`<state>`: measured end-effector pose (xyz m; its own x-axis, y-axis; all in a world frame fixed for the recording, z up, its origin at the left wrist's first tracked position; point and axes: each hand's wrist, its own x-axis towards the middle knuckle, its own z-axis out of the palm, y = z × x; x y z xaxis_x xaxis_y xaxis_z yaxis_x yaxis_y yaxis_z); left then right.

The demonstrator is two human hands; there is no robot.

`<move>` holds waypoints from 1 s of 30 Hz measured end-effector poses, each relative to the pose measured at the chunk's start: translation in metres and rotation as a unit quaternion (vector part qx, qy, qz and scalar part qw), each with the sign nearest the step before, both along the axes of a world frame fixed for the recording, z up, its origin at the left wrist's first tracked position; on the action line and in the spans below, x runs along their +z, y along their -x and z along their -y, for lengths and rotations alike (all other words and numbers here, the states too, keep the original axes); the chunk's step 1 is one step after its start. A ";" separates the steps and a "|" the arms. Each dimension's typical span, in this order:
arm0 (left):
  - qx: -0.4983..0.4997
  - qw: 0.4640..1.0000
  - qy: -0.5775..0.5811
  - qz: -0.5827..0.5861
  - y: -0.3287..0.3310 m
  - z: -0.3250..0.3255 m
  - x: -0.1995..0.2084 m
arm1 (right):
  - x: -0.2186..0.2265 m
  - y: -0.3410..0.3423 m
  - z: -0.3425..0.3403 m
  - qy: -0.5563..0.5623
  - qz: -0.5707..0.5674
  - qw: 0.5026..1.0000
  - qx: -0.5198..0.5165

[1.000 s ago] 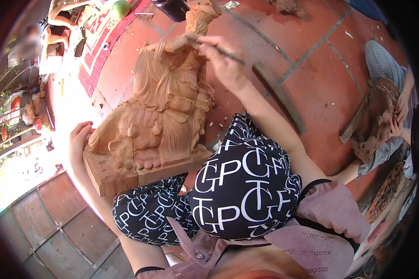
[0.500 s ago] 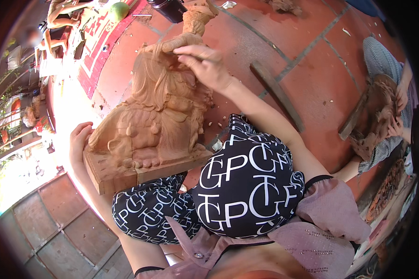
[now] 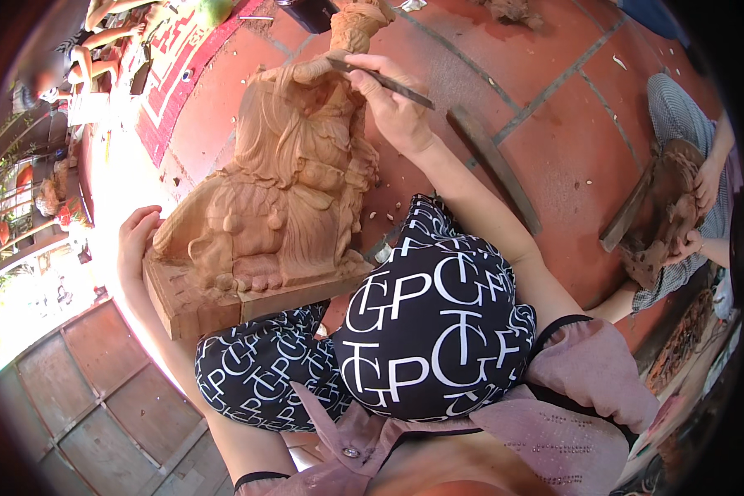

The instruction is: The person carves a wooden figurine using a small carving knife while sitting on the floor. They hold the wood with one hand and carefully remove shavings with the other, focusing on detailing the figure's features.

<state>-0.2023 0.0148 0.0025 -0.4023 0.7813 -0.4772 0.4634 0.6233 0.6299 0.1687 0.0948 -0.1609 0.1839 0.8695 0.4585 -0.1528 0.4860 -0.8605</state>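
Note:
A reddish-brown wood carving (image 3: 260,190) of a draped figure leans away from me, its thick base (image 3: 223,307) by my knees. My left hand (image 3: 138,236) is at the carving's left edge, fingers bent round its back side, fingertips partly hidden. Between the thumb and fingers of my right hand (image 3: 395,103) is a thin, flat, dark strip-like tool (image 3: 409,93); I cannot make out its exact kind. The tool's far end touches the carving near its upper part, just below the narrow carved top (image 3: 357,29).
A dark wooden bar (image 3: 496,169) lies on the red tile floor (image 3: 554,157) to the right. Beyond it, another person's hands (image 3: 703,186) hold a brown carved piece (image 3: 665,215). A black container (image 3: 308,15) and a red mat (image 3: 194,66) are at the far side. Small chips dot the tiles.
My right hand has shifted slightly right and turned, so the tool shows plainly now. The carving and my left hand have moved slightly left in view.

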 end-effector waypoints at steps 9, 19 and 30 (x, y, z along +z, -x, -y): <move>-0.017 1.000 -0.007 0.021 -0.001 -0.008 -0.012 | -0.015 0.007 0.003 -0.081 0.117 0.989 -0.042; -0.007 1.000 -0.012 0.015 0.002 -0.002 -0.006 | -0.007 0.015 -0.001 -0.127 0.142 0.981 -0.022; -0.009 1.000 -0.019 0.011 -0.001 -0.003 -0.008 | -0.009 0.003 -0.004 -0.012 0.117 0.993 0.016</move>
